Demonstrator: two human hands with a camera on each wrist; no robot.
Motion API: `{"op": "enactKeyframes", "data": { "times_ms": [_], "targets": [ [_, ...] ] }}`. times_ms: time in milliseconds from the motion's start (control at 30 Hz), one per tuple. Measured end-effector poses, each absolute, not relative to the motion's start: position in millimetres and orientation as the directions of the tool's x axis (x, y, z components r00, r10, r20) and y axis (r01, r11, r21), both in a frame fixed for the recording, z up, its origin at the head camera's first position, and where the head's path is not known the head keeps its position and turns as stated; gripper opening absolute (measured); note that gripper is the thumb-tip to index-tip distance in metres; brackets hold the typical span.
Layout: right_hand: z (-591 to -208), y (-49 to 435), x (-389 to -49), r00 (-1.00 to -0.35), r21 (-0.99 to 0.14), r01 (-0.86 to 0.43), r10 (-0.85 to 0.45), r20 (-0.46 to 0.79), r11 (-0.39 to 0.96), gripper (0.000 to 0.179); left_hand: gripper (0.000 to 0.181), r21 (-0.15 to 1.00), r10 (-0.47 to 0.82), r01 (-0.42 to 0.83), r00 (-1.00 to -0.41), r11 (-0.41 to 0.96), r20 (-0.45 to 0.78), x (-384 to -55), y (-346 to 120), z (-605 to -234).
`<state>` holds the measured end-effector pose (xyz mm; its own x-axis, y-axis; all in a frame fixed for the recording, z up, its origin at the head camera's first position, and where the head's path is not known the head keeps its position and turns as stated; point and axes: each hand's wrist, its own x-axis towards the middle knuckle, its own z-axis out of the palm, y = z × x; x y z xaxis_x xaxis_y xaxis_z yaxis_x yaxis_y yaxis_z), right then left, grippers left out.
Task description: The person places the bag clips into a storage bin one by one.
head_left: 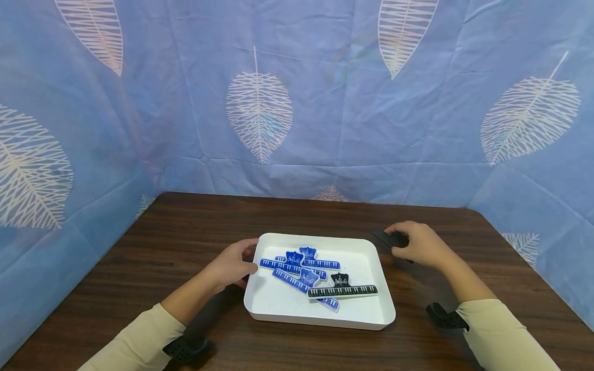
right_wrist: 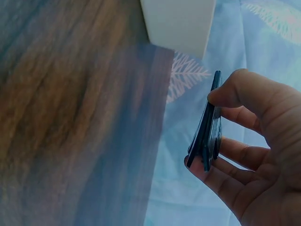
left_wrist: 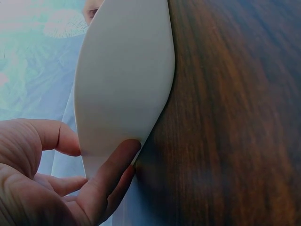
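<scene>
A white tray (head_left: 320, 322) sits on the table. Inside it are three blue clips (head_left: 293, 268) with a piano-key pattern, overlapping one another, and a black clip (head_left: 343, 292) of the same kind lies partly across one of them. My left hand (head_left: 234, 263) grips the tray's left side; in the left wrist view its fingertips (left_wrist: 131, 147) rest along the outer wall and at the rim. To the right of the tray, my right hand (head_left: 419, 245) pinches another black clip (right_wrist: 207, 125) between thumb and fingers, seen edge-on in the right wrist view.
The dark wooden table (head_left: 209, 216) reaches back to a blue curtain (head_left: 195, 103) with white leaf prints, which also hangs on both sides. Each wrist carries a black band (head_left: 446, 316) by the sleeve.
</scene>
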<state>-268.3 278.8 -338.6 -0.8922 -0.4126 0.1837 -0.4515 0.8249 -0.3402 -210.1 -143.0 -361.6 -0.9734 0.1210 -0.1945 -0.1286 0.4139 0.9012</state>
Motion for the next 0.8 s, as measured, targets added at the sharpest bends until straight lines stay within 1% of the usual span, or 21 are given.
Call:
{"op": "enactKeyframes", "data": {
  "times_ms": [133, 300, 467, 800],
  "targets": [
    [-335.1, 275.6, -263.5, -0.88, -0.35, -0.474, -0.432, 0.196, 0.808, 0.041, 0.069, 0.902, 0.122, -0.129, -0.973, 0.411, -0.195, -210.3, -143.2, -361.8],
    [-329.4, 270.6, -258.9, -0.855, -0.305, -0.516, -0.464, 0.23, 0.8, 0.04, 0.068, 0.902, 0.12, -0.131, -0.973, 0.411, -0.196, -210.2, -143.5, -362.1],
    [-323.8, 265.8, -255.4, -0.842, -0.269, -0.537, -0.488, 0.231, 0.799, 0.038, 0.068, 0.901, 0.122, -0.127, -0.974, 0.415, -0.194, -210.2, -143.6, -362.2],
    [-310.7, 249.3, -247.0, -0.8, -0.249, -0.596, -0.539, 0.262, 0.763, 0.036, 0.068, 0.9, 0.119, -0.123, -0.975, 0.419, -0.188, -210.3, -143.5, -362.3]
  ]
}}
